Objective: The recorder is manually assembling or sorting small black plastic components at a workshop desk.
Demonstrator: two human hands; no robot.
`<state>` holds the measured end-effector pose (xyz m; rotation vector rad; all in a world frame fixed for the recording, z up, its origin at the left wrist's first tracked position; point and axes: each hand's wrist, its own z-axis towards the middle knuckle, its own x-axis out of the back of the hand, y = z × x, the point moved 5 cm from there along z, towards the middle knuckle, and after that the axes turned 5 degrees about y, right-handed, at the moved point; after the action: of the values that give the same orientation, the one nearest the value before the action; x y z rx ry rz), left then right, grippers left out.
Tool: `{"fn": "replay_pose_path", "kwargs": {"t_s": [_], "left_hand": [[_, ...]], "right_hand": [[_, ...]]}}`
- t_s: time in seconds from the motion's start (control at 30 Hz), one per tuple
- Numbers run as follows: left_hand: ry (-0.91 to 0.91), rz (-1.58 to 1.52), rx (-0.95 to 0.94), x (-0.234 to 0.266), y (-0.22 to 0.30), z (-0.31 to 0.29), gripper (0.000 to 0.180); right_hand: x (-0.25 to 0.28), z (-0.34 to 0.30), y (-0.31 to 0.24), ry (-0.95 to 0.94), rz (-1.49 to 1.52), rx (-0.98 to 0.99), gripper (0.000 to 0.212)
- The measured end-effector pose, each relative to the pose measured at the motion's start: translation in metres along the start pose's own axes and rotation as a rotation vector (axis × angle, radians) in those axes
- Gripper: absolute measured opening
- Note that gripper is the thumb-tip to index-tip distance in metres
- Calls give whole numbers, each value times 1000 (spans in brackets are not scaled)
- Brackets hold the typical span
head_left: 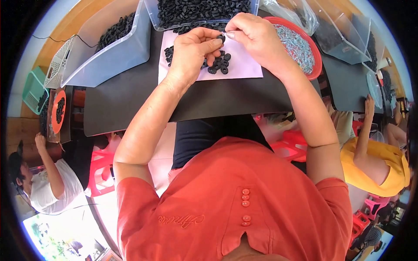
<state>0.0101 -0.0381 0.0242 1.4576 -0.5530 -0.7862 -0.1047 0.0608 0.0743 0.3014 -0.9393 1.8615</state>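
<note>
Above the pale pink sheet [246, 69] on the dark table [130, 104], the left hand [187, 50] pinches a small black piece [221, 38] between thumb and forefinger, the tips closed on it and the other fingers loosely curled beneath. The piece is held up off the sheet, at the meeting point of the two hands. What shows of it is stubby and rounded, partly covered by the fingertips, so I cannot tell its long axis or which way any opening points; its exposed end lies toward the right hand [257, 39]. That hand reaches in from the right with thumb and forefinger brought together at the piece; a tiny pale bit shows at their tips, too small to identify. Below the hands, loose black pieces [220, 64] lie on the sheet at mixed angles, some with round holes facing up. Just beyond the sheet is a clear bin [155, 18] full of similar black pieces; a translucent bin [115, 61] stands to the left, and a red basin [317, 52] of small bluish parts [296, 48] sits near the right forearm.
</note>
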Motion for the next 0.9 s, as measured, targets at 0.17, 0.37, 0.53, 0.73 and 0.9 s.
{"fn": "replay_pose_path", "kwargs": {"t_s": [0.17,0.37,0.53,0.73,0.9], "left_hand": [[12,-9,-44,7,-1,-1,13],[-10,-49,-24,11,7,6,12],[-2,-147,53,22,-8,19,11],[93,-219,-8,45,-11,34,18],[137,-241,-6,53,-12,30,20]], "right_hand": [[-8,3,-26,11,-331,436,7],[-13,1,-40,152,-113,340,13],[-29,-11,-4,94,92,40,19],[-43,6,48,-178,-295,-82,13],[-71,2,52,-393,-476,-148,15]]}}
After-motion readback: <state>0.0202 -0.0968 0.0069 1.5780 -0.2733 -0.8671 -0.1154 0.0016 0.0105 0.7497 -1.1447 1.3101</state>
